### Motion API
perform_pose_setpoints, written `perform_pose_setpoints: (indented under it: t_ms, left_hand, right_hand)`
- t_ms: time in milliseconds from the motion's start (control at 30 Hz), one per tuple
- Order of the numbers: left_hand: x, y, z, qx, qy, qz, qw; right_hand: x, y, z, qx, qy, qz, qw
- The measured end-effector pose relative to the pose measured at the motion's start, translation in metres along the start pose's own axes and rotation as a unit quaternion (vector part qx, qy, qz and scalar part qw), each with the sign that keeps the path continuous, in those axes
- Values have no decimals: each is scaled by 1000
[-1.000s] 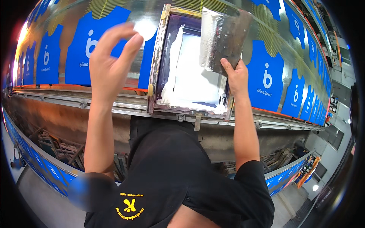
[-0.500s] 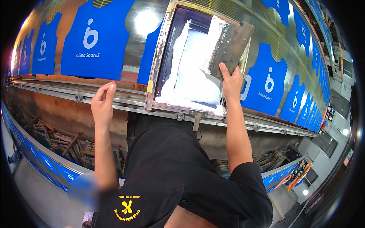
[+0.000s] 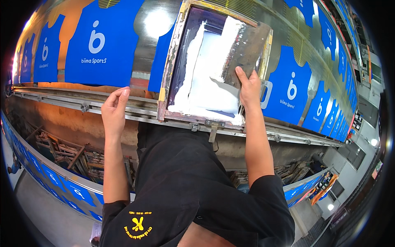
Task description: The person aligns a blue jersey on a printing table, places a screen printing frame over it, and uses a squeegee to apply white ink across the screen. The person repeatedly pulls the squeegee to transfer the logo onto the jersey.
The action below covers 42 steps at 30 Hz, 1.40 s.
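Note:
My right hand (image 3: 250, 89) grips the near end of a broad, stained squeegee (image 3: 247, 47), its thumb on top. The squeegee leans over the right side of a screen-printing frame (image 3: 163, 92), its blade edge coated in white ink. Thick white ink (image 3: 212, 88) covers much of the mesh, with a ridge along the left side. My left hand (image 3: 114, 111) hovers left of the frame, near the table's edge. Its fingers are curled in against the thumb, and nothing shows in them. The underside of the squeegee is hidden.
Blue vest-shaped fabric panels with white prints lie left (image 3: 101, 43) and right (image 3: 290, 84) of the frame. A metal rail (image 3: 61, 100) with stops runs along the table's near edge. Wooden frames (image 3: 84, 160) are stacked underneath. Behind me stands another table with blue panels (image 3: 76, 191).
The squeegee has tipped over to lie flatter within the frame, its far end shifting slightly left. My left hand has moved a little to the right. The frame stays in place.

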<state>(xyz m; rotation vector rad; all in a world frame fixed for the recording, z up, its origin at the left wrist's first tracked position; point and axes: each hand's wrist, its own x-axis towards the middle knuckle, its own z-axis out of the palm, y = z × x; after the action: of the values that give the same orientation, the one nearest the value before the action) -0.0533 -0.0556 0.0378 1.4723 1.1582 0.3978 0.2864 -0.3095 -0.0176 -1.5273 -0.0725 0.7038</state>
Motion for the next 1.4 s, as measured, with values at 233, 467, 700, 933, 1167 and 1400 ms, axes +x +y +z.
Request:
perform_pose_setpoints:
  t_ms: [233,467,700,933,1167,1400]
  left_hand:
    - [2,-7,-1,-19,9,0,1000]
    - [3,-9,0,-28,6,0,1000]
    - [-1,-12,-8,-30,14,-41,999]
    - [-14,-22,-19,-28,36,-24,999]
    - [-27,-27,-34,-19,49,-51,997]
    - [-34,-28,-39,9,61,-54,997]
  right_hand:
    - [2,-9,-11,12,14,-21,1000]
    - [2,-9,-4,5,20,-6,1000]
    - [50,-53,-24,76,48,-91,992]
    - [117,-82,-52,111,93,-170,975]
    - [155,-62,-56,114,143,-157,971]
    - [167,-31,-54,38,176,-164,970]
